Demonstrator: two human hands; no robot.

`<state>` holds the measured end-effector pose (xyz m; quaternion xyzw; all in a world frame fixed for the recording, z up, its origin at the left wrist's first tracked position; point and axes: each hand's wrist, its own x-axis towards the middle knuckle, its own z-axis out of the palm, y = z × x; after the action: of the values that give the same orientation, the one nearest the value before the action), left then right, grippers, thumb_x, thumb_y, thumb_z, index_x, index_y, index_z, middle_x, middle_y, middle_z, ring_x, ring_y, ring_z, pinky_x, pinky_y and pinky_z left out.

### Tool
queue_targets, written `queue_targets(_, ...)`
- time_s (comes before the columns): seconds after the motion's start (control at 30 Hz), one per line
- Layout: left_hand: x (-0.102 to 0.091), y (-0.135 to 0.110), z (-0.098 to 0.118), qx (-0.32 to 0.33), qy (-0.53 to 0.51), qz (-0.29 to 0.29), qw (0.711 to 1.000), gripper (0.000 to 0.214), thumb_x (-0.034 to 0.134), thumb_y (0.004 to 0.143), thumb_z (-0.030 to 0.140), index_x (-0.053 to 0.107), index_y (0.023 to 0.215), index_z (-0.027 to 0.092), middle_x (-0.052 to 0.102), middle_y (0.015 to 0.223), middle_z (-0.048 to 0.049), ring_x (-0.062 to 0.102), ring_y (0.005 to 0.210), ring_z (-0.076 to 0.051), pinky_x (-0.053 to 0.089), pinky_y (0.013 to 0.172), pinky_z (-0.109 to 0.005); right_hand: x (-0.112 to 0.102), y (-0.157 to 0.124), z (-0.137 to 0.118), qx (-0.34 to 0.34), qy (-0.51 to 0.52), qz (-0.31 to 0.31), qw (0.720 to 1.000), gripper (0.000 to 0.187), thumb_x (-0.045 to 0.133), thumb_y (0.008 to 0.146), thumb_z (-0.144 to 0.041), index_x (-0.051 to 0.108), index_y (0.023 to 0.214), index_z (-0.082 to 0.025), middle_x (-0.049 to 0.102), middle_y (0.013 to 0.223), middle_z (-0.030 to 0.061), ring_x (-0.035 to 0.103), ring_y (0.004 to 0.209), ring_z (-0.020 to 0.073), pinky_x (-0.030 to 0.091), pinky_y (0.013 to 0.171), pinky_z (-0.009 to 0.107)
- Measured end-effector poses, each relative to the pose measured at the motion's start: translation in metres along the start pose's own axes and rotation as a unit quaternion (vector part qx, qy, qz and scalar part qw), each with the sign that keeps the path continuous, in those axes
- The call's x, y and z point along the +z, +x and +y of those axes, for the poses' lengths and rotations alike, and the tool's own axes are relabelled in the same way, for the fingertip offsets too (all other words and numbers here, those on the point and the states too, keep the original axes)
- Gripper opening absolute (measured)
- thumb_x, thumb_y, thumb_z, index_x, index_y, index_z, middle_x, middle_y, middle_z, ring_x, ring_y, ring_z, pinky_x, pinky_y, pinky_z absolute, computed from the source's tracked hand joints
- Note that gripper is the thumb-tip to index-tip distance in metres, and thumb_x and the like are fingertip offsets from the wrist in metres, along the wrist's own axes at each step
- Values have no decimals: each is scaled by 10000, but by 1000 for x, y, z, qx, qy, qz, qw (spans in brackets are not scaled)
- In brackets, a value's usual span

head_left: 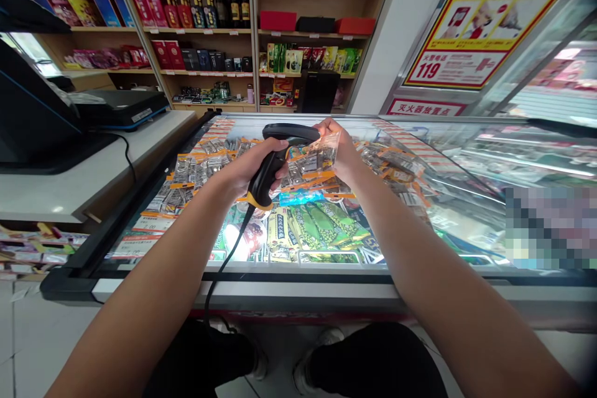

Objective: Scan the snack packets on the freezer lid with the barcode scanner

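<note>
My left hand (pixel 254 166) is wrapped round the grip of a black barcode scanner (pixel 280 155) with a yellow band near its base; its black cable (pixel 224 264) hangs down toward the floor. The scanner's head points right at a small clear snack packet (pixel 313 161) with an orange edge. My right hand (pixel 342 152) holds that packet up by its top and side. Both hands hover over a glass-topped chest freezer (pixel 298 273), above green and orange packets inside it.
A white counter (pixel 69 186) with a black till screen and a flat black device stands at the left. Wooden shelves of boxes and bottles (pixel 209 18) line the back wall. A second freezer (pixel 513 155) continues to the right under a red and yellow poster (pixel 471 31).
</note>
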<state>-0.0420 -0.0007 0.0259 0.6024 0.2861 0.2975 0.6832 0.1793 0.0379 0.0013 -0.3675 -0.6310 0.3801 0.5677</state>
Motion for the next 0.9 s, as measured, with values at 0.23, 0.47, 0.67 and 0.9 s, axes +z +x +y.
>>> queue_targets(0.23, 1, 0, 0, 0, 7, 10, 1000, 318, 523, 853, 475, 496, 685, 207, 482, 543, 8, 480, 414, -112, 408, 423, -238, 2, -1, 0, -6, -6, -24, 1000, 426, 715, 689, -409, 324, 763, -257, 489, 963, -6, 422, 578, 95, 367, 508, 264)
queue_targets(0.47, 0, 0, -2, -2, 9, -11, 1000, 361, 525, 867, 478, 509, 644, 195, 489, 533, -8, 491, 406, -115, 402, 411, -243, -6, 7, 13, -27, 45, -34, 998, 374, 747, 692, -361, 398, 753, -244, 487, 943, -7, 429, 591, 93, 396, 532, 259)
queue_targets(0.67, -3, 1, 0, 9, -10, -2, 1000, 307, 558, 840, 457, 495, 694, 195, 484, 523, 8, 492, 394, -118, 399, 397, -236, -14, 6, 11, -39, 67, -50, 996, 442, 858, 618, -333, 446, 742, -236, 476, 908, -13, 396, 576, 89, 344, 496, 241)
queue_targets(0.9, 0, -1, 2, 21, -20, -1, 1000, 297, 563, 836, 470, 501, 737, 197, 485, 515, 15, 486, 390, -118, 381, 393, -233, -8, 2, -3, -26, 34, -53, 998, 479, 840, 611, -424, 409, 708, -239, 476, 833, -15, 378, 574, 103, 330, 508, 251)
